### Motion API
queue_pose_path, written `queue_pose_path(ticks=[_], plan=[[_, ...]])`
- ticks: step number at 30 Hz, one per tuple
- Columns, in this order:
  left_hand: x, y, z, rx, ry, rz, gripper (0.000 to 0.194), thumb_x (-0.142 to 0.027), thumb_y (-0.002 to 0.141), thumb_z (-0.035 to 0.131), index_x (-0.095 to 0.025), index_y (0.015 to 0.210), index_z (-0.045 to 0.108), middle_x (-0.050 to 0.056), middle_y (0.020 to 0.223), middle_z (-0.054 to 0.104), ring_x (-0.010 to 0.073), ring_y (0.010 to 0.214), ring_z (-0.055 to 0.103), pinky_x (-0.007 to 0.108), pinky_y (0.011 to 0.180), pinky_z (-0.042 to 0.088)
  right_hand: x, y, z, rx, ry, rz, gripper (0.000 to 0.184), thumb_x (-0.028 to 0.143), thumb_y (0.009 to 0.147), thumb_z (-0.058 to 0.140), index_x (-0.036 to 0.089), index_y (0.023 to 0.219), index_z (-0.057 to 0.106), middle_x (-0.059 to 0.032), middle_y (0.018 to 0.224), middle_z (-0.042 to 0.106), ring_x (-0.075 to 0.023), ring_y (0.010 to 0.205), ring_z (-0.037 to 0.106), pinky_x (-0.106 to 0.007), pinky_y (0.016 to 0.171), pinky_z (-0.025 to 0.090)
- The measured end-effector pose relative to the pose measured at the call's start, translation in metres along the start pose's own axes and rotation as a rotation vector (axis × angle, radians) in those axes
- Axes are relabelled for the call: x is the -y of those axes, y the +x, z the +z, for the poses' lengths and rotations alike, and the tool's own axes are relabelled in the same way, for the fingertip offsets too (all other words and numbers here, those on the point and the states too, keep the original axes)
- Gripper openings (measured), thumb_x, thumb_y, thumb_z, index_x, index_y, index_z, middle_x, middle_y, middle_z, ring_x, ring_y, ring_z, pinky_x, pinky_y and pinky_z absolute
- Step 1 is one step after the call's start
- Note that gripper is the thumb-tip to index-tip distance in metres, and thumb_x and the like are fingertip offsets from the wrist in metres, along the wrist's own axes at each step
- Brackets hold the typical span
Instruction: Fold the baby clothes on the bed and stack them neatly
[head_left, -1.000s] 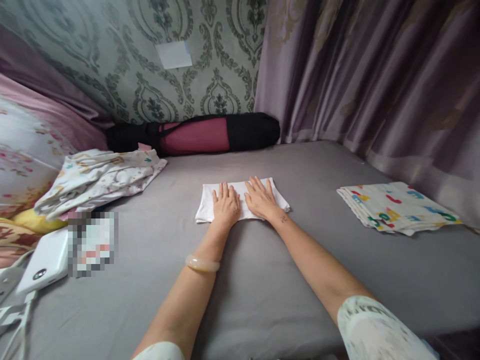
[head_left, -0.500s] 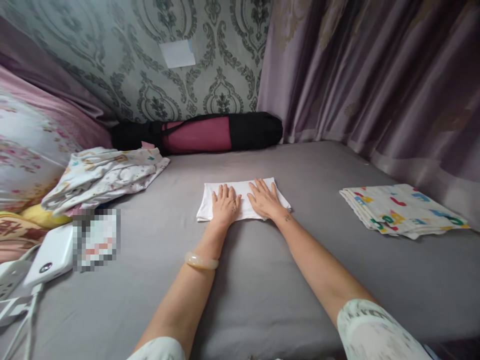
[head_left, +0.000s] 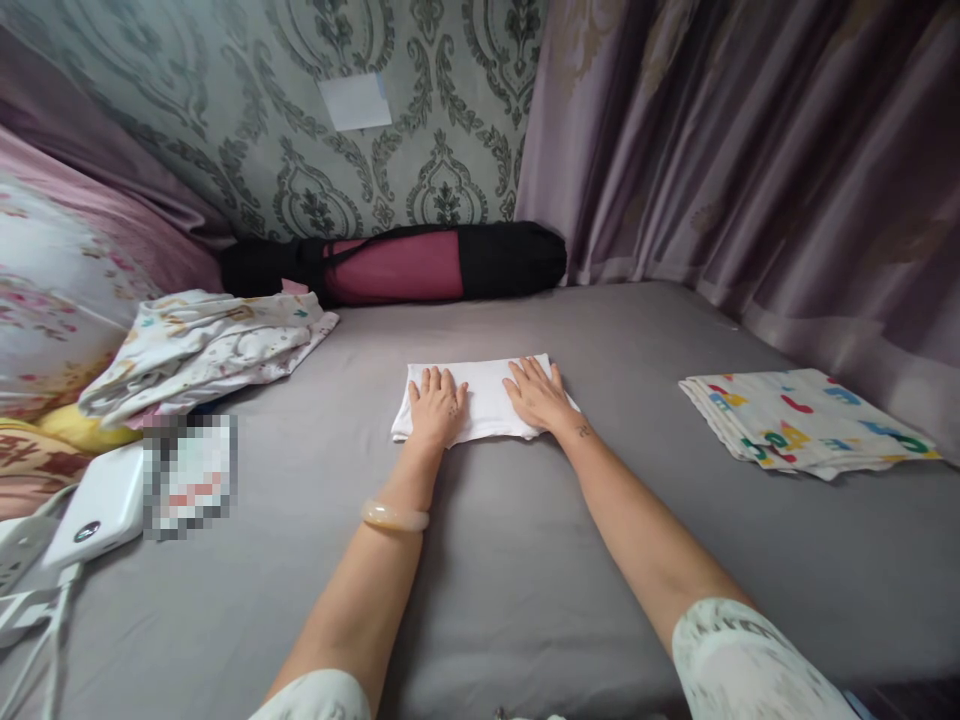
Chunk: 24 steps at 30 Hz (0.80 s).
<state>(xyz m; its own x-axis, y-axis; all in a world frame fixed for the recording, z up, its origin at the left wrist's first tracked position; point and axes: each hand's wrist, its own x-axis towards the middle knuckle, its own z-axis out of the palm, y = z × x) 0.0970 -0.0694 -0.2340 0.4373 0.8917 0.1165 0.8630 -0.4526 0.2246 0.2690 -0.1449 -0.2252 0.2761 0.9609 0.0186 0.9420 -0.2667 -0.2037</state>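
A folded white cloth point(head_left: 484, 400) lies flat on the grey bed sheet point(head_left: 517, 560) in front of me. On its left part my left hand point(head_left: 439, 405) rests palm down with the fingers stretched out. My right hand point(head_left: 538, 393) lies flat on its right part, fingers spread. Neither hand grips the cloth. The cloth is a rough rectangle with several layers showing at its left edge; what kind of item it is, I cannot tell. Parts of it are hidden under my palms.
To the right lies a folded cloth with colourful letters point(head_left: 806, 420). A crumpled patterned cloth point(head_left: 217, 345) sits at the left, above a white power bank point(head_left: 101, 505) with cables and a blurred-out item point(head_left: 196, 480). A long black and pink bag point(head_left: 397, 265) lies along the wall.
My hands have slid apart over the white cloth, the left one outward to the left, the right one slightly to the right. More of the cloth's middle shows.
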Motion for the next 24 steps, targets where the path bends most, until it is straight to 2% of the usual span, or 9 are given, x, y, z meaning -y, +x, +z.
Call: queue_pose_path(ticks=[3,8,19,24], plan=[[0.008,0.004,-0.001,-0.039,0.007,-0.033,0.059,-0.041,0.098,0.027,-0.006,0.143,0.042,0.02,0.154,0.033,0.0325,0.147,0.02,0.054,0.118,0.014,-0.009,0.003,0.0,-0.055,-0.041,0.056,0.062,0.043,0.101,0.016,0.009,0.15,0.034,-0.0151,0.159,0.025,-0.0266,0.148,0.016,-0.053,0.118,0.005],[0.019,0.008,0.0,-0.012,-0.012,-0.096,0.061,-0.042,0.097,0.027,-0.006,0.143,0.042,0.022,0.154,0.033,0.0338,0.146,0.024,0.055,0.116,0.02,-0.019,0.007,0.006,-0.012,-0.05,0.103,0.067,0.045,0.1,0.016,0.003,0.15,0.031,-0.0158,0.158,0.026,-0.026,0.148,0.015,-0.049,0.118,0.008],[0.021,0.009,-0.002,-0.016,-0.025,-0.09,0.058,-0.043,0.096,0.03,-0.008,0.138,0.047,0.023,0.152,0.036,0.0353,0.143,0.029,0.057,0.114,0.023,-0.021,0.011,0.007,0.027,-0.03,0.122,0.067,0.046,0.1,0.018,0.005,0.151,0.029,-0.014,0.159,0.023,-0.0254,0.148,0.014,-0.049,0.118,0.013],[0.019,0.01,-0.001,-0.044,-0.019,-0.077,0.056,-0.041,0.097,0.03,-0.008,0.138,0.047,0.023,0.151,0.037,0.0354,0.144,0.026,0.06,0.115,0.018,-0.014,0.009,0.0,-0.004,-0.042,0.108,0.062,0.042,0.1,0.022,0.005,0.148,0.035,-0.0158,0.157,0.028,-0.0277,0.147,0.018,-0.053,0.118,0.011]])
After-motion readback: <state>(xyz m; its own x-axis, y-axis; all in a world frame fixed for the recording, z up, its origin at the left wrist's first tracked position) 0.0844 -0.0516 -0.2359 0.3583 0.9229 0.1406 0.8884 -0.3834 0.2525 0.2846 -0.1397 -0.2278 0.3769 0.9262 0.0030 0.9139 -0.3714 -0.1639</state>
